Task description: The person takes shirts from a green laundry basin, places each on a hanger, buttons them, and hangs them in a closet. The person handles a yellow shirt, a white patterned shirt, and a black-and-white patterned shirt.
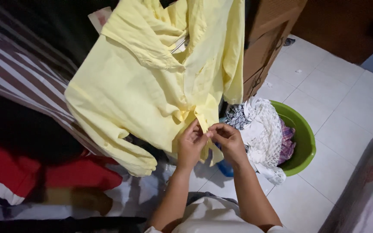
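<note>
A person's left hand [191,144] and right hand [227,140] are pinching the front placket of a pale yellow shirt [152,82], fingertips closed on the fabric. The shirt is hanging, apparently from a hanger, beside a green basin [304,140] heaped with laundry [262,129] on the white tiled floor [346,99].

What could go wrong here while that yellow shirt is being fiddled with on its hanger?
The yellow shirt hangs crooked on its hanger, so tugging might slide it off. Both the left hand and the right hand pinch the front edge together; a hard pull could strain the cloth. The green basin of laundry sits on the floor close by, possibly a trip hazard.
</note>
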